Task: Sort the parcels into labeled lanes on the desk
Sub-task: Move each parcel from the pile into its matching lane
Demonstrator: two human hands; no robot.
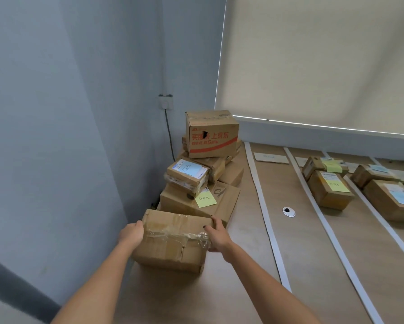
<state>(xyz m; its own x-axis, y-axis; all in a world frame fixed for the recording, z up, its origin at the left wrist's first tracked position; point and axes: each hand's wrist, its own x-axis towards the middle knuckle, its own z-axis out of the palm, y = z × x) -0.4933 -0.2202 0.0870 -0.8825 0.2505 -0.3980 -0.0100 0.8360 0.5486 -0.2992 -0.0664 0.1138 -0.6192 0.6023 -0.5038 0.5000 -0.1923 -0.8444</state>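
Both my hands are on 1 taped cardboard parcel (173, 242) at the near end of the unsorted pile. Left hand (131, 235) grips its left edge, right hand (217, 237) grips its right edge, fingers wrapped over the top. The parcel sits on the desk (243, 265), left of the first white tape strip (266, 220); whether it is lifted I cannot tell.

Done so far: about 5 parcels lie in the lanes at far right, e.g. 1 with a yellow note (329, 190).

Left: this parcel plus the pile against the wall, at least 5 visible, including the red-printed JD box (211, 136) on top and a parcel with a yellow sticky note (205, 198). No label shows on the parcel I hold. Judged under half finished.
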